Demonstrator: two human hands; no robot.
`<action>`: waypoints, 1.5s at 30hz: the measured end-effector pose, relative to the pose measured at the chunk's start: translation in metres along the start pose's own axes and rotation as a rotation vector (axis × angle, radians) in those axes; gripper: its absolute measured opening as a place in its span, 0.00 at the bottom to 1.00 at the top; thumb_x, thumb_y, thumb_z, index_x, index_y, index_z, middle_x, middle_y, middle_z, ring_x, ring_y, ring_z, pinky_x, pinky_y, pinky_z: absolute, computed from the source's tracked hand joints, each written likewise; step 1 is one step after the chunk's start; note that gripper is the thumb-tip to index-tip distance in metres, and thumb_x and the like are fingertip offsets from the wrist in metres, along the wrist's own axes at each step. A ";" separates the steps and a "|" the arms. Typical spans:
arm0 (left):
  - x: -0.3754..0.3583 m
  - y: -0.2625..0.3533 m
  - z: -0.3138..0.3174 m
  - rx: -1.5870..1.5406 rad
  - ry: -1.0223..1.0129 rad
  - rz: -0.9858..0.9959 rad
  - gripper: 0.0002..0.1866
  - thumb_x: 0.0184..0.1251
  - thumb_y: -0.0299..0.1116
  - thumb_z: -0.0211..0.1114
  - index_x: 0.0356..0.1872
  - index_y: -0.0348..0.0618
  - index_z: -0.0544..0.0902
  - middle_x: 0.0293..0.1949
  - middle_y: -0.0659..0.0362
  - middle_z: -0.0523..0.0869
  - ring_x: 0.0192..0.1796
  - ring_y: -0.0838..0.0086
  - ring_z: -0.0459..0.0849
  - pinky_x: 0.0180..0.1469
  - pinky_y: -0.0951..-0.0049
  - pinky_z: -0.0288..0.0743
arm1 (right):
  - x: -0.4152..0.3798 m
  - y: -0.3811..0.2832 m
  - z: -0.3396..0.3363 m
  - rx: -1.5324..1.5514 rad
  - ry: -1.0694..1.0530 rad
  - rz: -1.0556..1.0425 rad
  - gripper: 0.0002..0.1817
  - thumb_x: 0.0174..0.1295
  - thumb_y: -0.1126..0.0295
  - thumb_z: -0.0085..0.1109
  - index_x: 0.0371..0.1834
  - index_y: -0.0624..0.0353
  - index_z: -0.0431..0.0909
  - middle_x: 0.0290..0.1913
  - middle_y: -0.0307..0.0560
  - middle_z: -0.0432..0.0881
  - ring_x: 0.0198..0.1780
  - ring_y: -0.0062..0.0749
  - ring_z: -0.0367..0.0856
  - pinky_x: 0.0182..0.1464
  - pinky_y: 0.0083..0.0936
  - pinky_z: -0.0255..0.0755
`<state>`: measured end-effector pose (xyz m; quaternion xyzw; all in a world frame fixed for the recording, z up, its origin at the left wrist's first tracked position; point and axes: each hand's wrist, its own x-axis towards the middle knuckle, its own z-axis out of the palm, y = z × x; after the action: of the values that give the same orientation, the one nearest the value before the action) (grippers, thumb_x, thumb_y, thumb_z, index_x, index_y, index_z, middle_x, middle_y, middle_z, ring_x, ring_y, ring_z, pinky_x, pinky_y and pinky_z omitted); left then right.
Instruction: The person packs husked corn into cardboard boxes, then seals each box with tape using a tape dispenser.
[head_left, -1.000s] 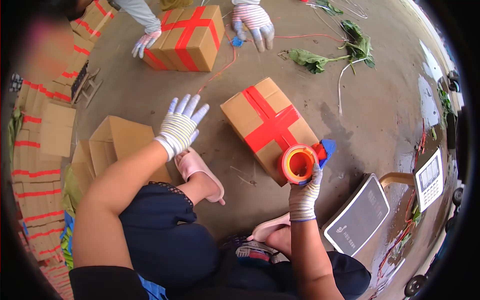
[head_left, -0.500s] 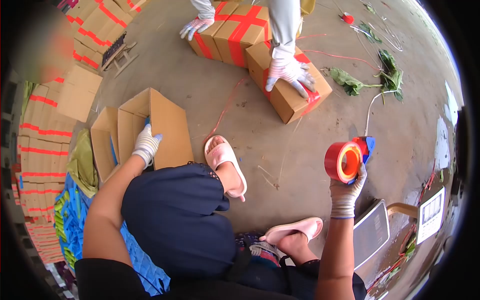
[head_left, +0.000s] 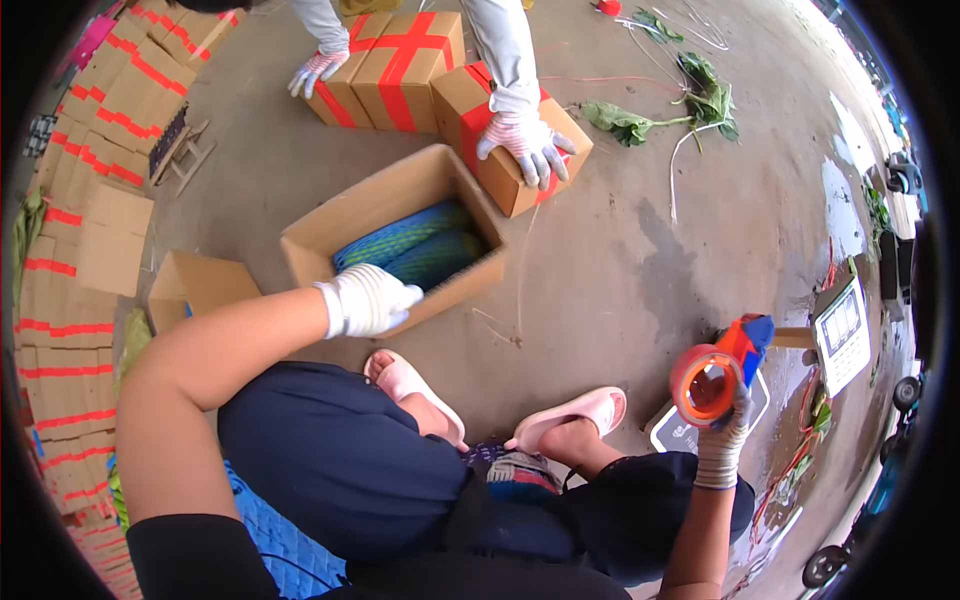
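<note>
In a striped white glove, my left hand [head_left: 368,300] grips the near wall of an open cardboard box [head_left: 330,222]. Inside that box lie items in blue-green netting [head_left: 415,245]. My right hand [head_left: 728,425], also gloved, is closed around a tape dispenser [head_left: 745,342] with a roll of red tape [head_left: 704,386], held up at the right above a scale. Just behind the open box, a co-worker's gloved hand [head_left: 527,148] presses on a red-taped box [head_left: 478,125]. The co-worker's other hand [head_left: 320,72] rests against another taped box [head_left: 345,95].
A second open box [head_left: 200,285] stands at the left, near stacked taped cartons [head_left: 70,345]. Leaves [head_left: 710,100] and string lie on the floor at the back right. A scale with a white display [head_left: 842,335] stands at the right.
My left hand has pulled the open box right and toward the middle, turning it so its contents show. My right hand has tilted the tape dispenser. The view has shifted to the right.
</note>
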<state>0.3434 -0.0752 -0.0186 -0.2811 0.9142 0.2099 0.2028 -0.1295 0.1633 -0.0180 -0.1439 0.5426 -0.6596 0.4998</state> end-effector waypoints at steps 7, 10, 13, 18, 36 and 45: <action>0.089 0.123 0.011 0.014 0.100 0.357 0.09 0.66 0.33 0.54 0.37 0.43 0.82 0.23 0.49 0.83 0.26 0.52 0.84 0.27 0.52 0.75 | 0.000 -0.030 0.037 -0.882 -0.278 -0.107 0.52 0.42 0.83 0.61 0.79 0.60 0.55 0.68 0.48 0.71 0.68 0.31 0.69 0.70 0.24 0.58; 0.082 0.134 0.007 -0.246 0.060 0.384 0.13 0.73 0.40 0.53 0.35 0.43 0.80 0.30 0.49 0.85 0.37 0.54 0.85 0.38 0.57 0.77 | 0.021 -0.030 0.016 -1.251 -0.438 -0.291 0.51 0.40 0.79 0.68 0.76 0.58 0.61 0.51 0.51 0.77 0.55 0.41 0.78 0.61 0.27 0.68; 0.057 0.076 -0.002 -0.449 0.541 -0.062 0.13 0.73 0.40 0.58 0.34 0.41 0.77 0.32 0.48 0.83 0.36 0.50 0.82 0.39 0.57 0.74 | 0.027 -0.023 0.038 -1.499 -0.640 -0.384 0.49 0.41 0.73 0.71 0.74 0.51 0.64 0.42 0.54 0.75 0.46 0.49 0.77 0.51 0.36 0.73; 0.095 0.092 0.012 -0.532 0.321 -0.137 0.14 0.71 0.41 0.63 0.40 0.40 0.74 0.36 0.46 0.82 0.40 0.52 0.81 0.45 0.59 0.74 | 0.035 0.026 0.110 -1.950 -0.558 -0.336 0.48 0.44 0.62 0.72 0.75 0.41 0.63 0.38 0.53 0.78 0.40 0.49 0.82 0.43 0.41 0.77; 0.138 0.080 0.159 -1.444 1.133 -0.645 0.30 0.74 0.55 0.57 0.57 0.35 0.80 0.55 0.54 0.83 0.53 0.68 0.80 0.58 0.70 0.73 | 0.102 -0.013 0.142 -1.248 -0.665 0.131 0.36 0.56 0.67 0.70 0.70 0.61 0.70 0.46 0.45 0.85 0.48 0.24 0.80 0.55 0.23 0.73; 0.182 0.090 0.055 -0.802 0.655 -0.574 0.27 0.74 0.49 0.55 0.66 0.42 0.72 0.47 0.38 0.85 0.50 0.43 0.82 0.50 0.52 0.76 | 0.055 0.021 0.122 -1.468 -0.638 -0.324 0.41 0.43 0.65 0.72 0.69 0.47 0.74 0.32 0.49 0.78 0.34 0.43 0.80 0.41 0.31 0.75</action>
<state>0.1652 -0.0574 -0.1289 -0.6221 0.6659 0.3781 -0.1633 -0.0547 0.0507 -0.0097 -0.6923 0.6406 -0.1273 0.3070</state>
